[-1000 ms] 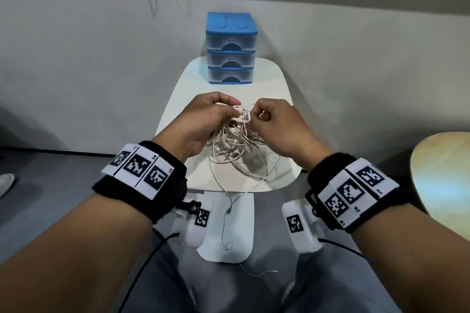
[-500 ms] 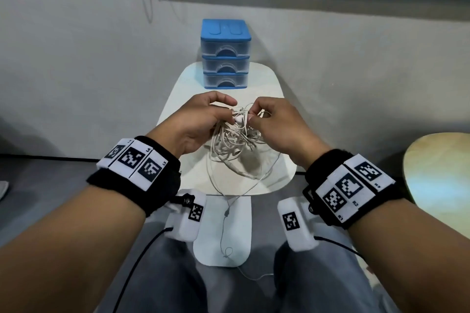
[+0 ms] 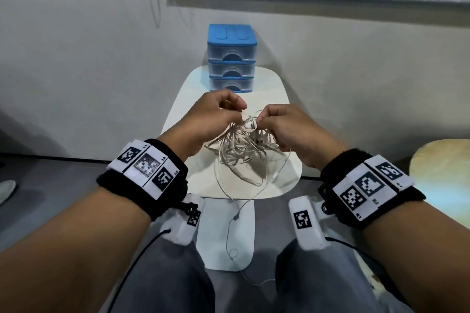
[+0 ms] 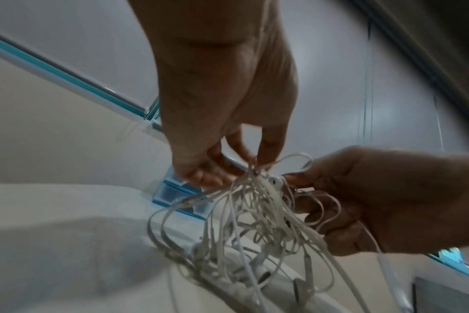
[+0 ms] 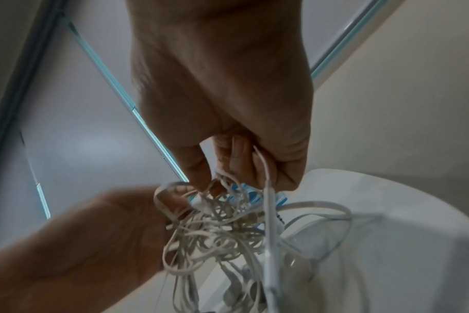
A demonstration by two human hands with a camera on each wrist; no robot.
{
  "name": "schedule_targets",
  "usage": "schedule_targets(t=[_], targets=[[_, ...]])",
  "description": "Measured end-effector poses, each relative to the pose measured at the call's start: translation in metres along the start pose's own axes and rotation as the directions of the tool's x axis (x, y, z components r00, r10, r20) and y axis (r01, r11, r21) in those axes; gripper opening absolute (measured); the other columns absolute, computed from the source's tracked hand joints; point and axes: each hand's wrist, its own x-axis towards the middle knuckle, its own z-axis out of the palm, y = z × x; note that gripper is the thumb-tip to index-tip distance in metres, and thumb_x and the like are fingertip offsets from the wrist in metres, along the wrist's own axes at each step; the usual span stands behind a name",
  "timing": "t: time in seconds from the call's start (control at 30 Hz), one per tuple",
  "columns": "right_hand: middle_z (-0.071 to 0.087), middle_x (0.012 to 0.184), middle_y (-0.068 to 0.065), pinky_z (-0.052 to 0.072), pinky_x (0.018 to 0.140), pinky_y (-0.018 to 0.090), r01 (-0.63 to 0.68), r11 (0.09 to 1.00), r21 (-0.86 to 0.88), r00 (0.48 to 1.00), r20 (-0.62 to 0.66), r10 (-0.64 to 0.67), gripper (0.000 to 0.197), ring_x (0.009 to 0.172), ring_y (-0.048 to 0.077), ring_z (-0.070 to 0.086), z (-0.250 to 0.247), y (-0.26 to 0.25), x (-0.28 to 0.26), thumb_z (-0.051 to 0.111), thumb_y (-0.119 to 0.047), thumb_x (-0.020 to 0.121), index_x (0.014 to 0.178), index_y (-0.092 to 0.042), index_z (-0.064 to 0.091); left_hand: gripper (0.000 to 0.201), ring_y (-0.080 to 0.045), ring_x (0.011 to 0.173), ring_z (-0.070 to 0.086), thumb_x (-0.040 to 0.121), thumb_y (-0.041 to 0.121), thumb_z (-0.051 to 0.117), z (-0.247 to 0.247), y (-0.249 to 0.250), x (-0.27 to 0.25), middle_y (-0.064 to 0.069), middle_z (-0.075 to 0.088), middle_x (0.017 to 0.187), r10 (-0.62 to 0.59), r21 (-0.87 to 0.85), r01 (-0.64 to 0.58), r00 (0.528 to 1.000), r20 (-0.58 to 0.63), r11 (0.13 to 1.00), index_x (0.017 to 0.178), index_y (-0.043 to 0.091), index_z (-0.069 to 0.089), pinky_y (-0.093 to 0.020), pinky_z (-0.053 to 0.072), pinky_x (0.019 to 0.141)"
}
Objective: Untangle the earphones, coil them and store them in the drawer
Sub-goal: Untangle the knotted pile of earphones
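- Earphones [image 3: 244, 145]: a pale snarl of cord held up over the middle of the white worktop [image 3: 284, 180], lower loops drooping to its surface, one long strand trailing off the near edge toward the lap.
- Left hand [image 3: 203, 122]: fingertips curled in and pinching a few strands at the top of the bundle, seemingly to keep the knot lifted and spread.
- Right hand [image 3: 287, 129]: thumb and forefinger pinched on cord beside a small white piece at the top of the tangle, other fingers curled with a strand running through them; probably picking out one end to work free.
- Hands close together, nearly meeting over the knot, likely so short lengths can be teased apart without tightening it.
- Drawer unit [image 3: 232, 58]: blue-topped, three clear drawers, all closed, at the far end of the worktop, well apart from the bundle; kept out of the way until storing.
- Judged stage: untangling barely begun, coiling and storing not yet done.
- Hard to make out: number of earphone sets in the snarl, which strand belongs to which bud, exact nature of the white piece; wrist views soft and blurred, fingertips partly hidden by cord.
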Motion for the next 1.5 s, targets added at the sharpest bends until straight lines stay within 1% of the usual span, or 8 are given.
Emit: schedule_targets(t=[0.07,0.2,0.57,0.73,0.97,1.1,1.27,1.5], targets=[[0.048,0.041,-0.013,0.025,0.039,0.019,0.001,0.999,-0.041,0.999,-0.032,-0.002,0.015,0.035,0.003,0.033,0.002,0.0,0.0,0.066,-0.009,0.087,0.074,-0.014,0.06,0.012,-0.007,0.07,0.053,0.087,0.009,0.071,0.002,0.006,-0.001,0.002,0.062,0.081,0.107,0.002,-0.107,0.993,-0.053,0.994,0.082,0.016,0.064,-0.016,0.043,0.066],[0.046,0.039,-0.014,0.027,0.037,0.017,-0.019,0.987,-0.16,0.998,-0.068,0.008,0.026,0.033,0.002,0.035,0.002,0.002,0.004,0.066,-0.011,0.086,0.062,-0.017,0.059,0.023,-0.007,0.065,0.055,0.085,0.029,0.08,0.008,0.005,-0.001,0.0,0.068,0.075,0.13,0.179,-0.147,0.986,0.102,0.973,0.079,0.014,0.064,-0.024,0.045,0.066],[0.045,0.04,-0.01,0.025,0.034,0.013,-0.001,0.995,-0.096,0.997,-0.075,-0.006,0.009,0.031,0.003,0.031,-0.006,0.004,0.0,0.077,-0.007,0.082,0.075,-0.001,0.075,0.03,-0.002,0.06,0.049,0.075,0.021,0.084,0.014,0.002,-0.003,0.001,0.066,0.085,0.14,0.457,-0.218,0.97,0.199,0.862,0.093,0.026,0.062,-0.012,0.038,0.053],[0.045,0.043,-0.007,0.023,0.034,0.014,-0.02,1.0,-0.008,0.997,-0.08,0.019,0.013,0.032,0.003,0.029,-0.008,0.01,-0.003,0.079,-0.01,0.083,0.075,-0.002,0.073,0.025,-0.007,0.067,0.055,0.077,0.013,0.079,0.013,0.001,-0.001,0.004,0.066,0.085,0.1,0.446,-0.178,0.976,0.193,0.877,0.095,0.026,0.066,-0.014,0.042,0.055],[0.042,0.043,-0.007,0.022,0.039,0.019,-0.061,0.997,0.053,0.994,-0.093,0.066,0.017,0.035,0.007,0.027,-0.001,0.008,0.003,0.075,-0.013,0.085,0.07,-0.01,0.067,0.025,-0.007,0.062,0.057,0.078,0.031,0.084,0.014,0.0,-0.004,0.002,0.069,0.079,0.09,0.364,-0.143,0.983,0.159,0.92,0.094,0.027,0.067,-0.02,0.044,0.058],[0.042,0.042,-0.006,0.02,0.041,0.02,-0.058,0.997,0.055,0.995,-0.072,0.062,0.019,0.038,0.009,0.027,0.001,0.005,0.005,0.074,-0.011,0.085,0.068,-0.01,0.066,0.022,-0.005,0.059,0.058,0.078,0.02,0.083,0.011,-0.001,-0.004,-0.001,0.073,0.079,0.086,0.351,-0.123,0.989,0.119,0.928,0.093,0.024,0.068,-0.012,0.04,0.049],[0.046,0.057,0.003,0.024,0.038,0.018,-0.041,0.999,0.005,0.997,-0.067,0.042,0.009,0.037,0.006,0.03,0.003,0.007,0.005,0.07,-0.008,0.087,0.086,0.001,0.072,0.023,-0.009,0.058,0.055,0.079,0.014,0.082,0.012,-0.001,-0.004,-0.001,0.067,0.077,0.051,0.326,-0.078,0.995,0.089,0.942,0.097,0.021,0.068,-0.011,0.037,0.044],[0.041,0.05,-0.001,0.021,0.047,0.023,-0.063,0.996,0.064,0.992,-0.108,0.07,0.029,0.043,0.012,0.028,0.003,0.005,0.009,0.076,-0.013,0.085,0.06,-0.014,0.061,0.027,-0.008,0.058,0.057,0.078,0.023,0.082,0.019,-0.005,-0.006,0.004,0.068,0.072,0.037,0.314,-0.043,0.999,0.027,0.948,0.1,0.024,0.067,-0.019,0.04,0.052]])
